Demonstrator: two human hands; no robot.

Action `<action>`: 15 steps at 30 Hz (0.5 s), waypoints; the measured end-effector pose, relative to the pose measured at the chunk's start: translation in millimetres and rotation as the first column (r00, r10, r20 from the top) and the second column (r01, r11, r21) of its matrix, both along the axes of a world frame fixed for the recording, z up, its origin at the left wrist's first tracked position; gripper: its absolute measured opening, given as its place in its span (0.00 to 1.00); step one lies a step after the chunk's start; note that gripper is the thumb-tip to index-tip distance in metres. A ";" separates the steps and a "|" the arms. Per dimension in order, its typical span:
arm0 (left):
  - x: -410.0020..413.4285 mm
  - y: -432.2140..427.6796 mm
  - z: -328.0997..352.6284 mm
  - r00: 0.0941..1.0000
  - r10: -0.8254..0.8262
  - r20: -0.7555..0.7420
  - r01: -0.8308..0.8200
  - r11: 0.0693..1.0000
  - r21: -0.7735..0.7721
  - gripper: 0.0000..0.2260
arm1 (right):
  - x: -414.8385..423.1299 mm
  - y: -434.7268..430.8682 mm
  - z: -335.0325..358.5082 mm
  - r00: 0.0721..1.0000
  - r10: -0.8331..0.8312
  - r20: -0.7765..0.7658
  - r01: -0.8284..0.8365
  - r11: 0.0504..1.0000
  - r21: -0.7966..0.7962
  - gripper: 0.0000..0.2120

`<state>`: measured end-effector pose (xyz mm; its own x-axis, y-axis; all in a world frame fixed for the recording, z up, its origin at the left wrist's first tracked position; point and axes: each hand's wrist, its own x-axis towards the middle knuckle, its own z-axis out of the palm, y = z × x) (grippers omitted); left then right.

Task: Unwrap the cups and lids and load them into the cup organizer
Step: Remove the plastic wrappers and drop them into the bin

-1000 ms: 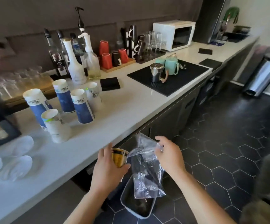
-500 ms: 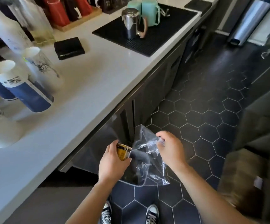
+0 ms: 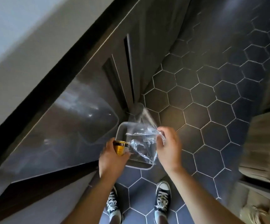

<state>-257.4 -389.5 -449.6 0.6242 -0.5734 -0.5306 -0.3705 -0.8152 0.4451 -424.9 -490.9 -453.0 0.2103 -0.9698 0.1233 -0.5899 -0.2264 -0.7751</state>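
Note:
My left hand (image 3: pixel 113 160) grips a small yellow and black paper cup (image 3: pixel 121 147), its rim tilted toward the upper left. A crumpled clear plastic wrapper (image 3: pixel 143 143) hangs from the fingers of my right hand (image 3: pixel 169 146), just right of the cup. Both hands hover over a small grey bin (image 3: pixel 123 126) on the floor, and the wrapper's lower part lies over the bin's opening. The cup stacks, lids and organizer are out of the view.
The white counter top (image 3: pixel 17 38) and its dark edge run diagonally at upper left, with dark cabinet fronts (image 3: pixel 82 110) below. Dark hexagon floor tiles (image 3: pixel 212 110) spread to the right. My sneakers (image 3: pixel 162 198) stand under the hands. A brown cardboard box (image 3: pixel 267 143) sits at the right edge.
The view has tilted steeply down, so the counter's cups, jugs and mat have left the frame. Both hands stay over the bin with the cup and wrapper, slightly lower toward it.

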 end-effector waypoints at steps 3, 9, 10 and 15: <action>1.3 -1.7 -42.5 0.997 0.074 -0.016 -0.075 0.997 -0.010 0.38 | 6.6 11.2 -58.1 0.999 0.024 0.027 -0.023 0.999 -0.035 0.17; 0.2 8.0 -113.0 0.992 0.122 0.012 -0.121 0.990 -0.073 0.38 | 16.8 21.4 -169.7 0.909 0.283 -0.306 -0.231 0.953 0.197 0.15; 0.6 8.5 -123.3 0.995 0.097 0.020 -0.095 0.993 -0.072 0.37 | 20.2 19.8 -181.4 0.862 0.343 -0.373 -0.272 0.934 0.230 0.15; -0.3 0.0 -165.9 0.999 -0.035 0.025 0.035 0.999 -0.009 0.38 | 33.1 4.5 -229.6 0.698 0.499 -0.513 -0.419 0.866 0.272 0.23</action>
